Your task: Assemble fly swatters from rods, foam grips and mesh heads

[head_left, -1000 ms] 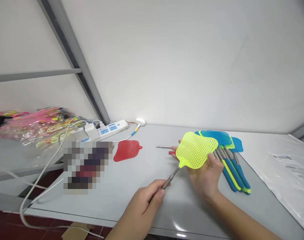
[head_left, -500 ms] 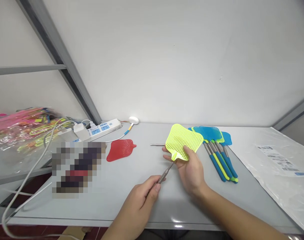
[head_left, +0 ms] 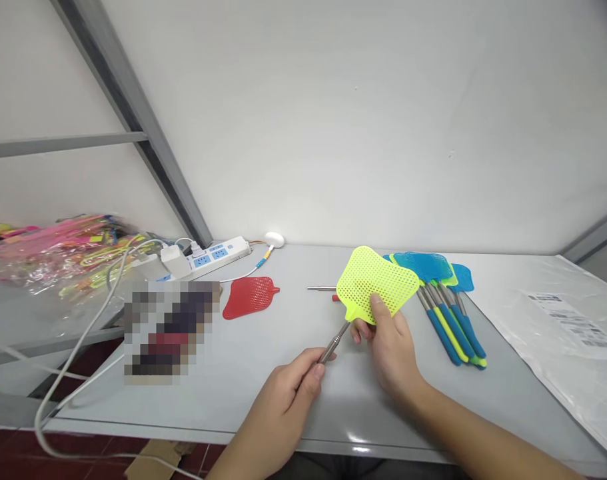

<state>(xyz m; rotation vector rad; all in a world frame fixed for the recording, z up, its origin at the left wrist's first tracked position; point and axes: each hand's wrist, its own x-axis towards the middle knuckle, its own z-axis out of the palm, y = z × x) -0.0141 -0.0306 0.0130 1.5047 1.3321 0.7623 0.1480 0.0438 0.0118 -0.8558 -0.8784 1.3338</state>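
My left hand (head_left: pixel 296 393) is closed around a metal telescopic rod (head_left: pixel 336 341), which slants up to the right. In my right hand (head_left: pixel 390 343) is a yellow-green perforated fly swatter head (head_left: pixel 373 283), gripped at its lower edge with the thumb on the front. The rod's tip meets the neck of that head; how deep it sits inside cannot be made out. Behind the head lies another metal rod (head_left: pixel 321 288), partly covered, with a bit of red (head_left: pixel 335 298) beside it. To the left a red swatter head (head_left: pixel 250 297) lies flat on the table.
Several blue and yellow-green fly swatters (head_left: pixel 450 320) lie stacked at the right, beside a white plastic sheet (head_left: pixel 568 327) with labels. A power strip (head_left: pixel 216 255) with plugs and cables (head_left: pixel 90 320), a pixelated patch, and bagged colourful goods (head_left: pixel 73 257) are on the left.
The yellow-green head and the rod tip have come together at the neck. My right hand has shifted its hold lower on the head. The whole view has moved slightly.
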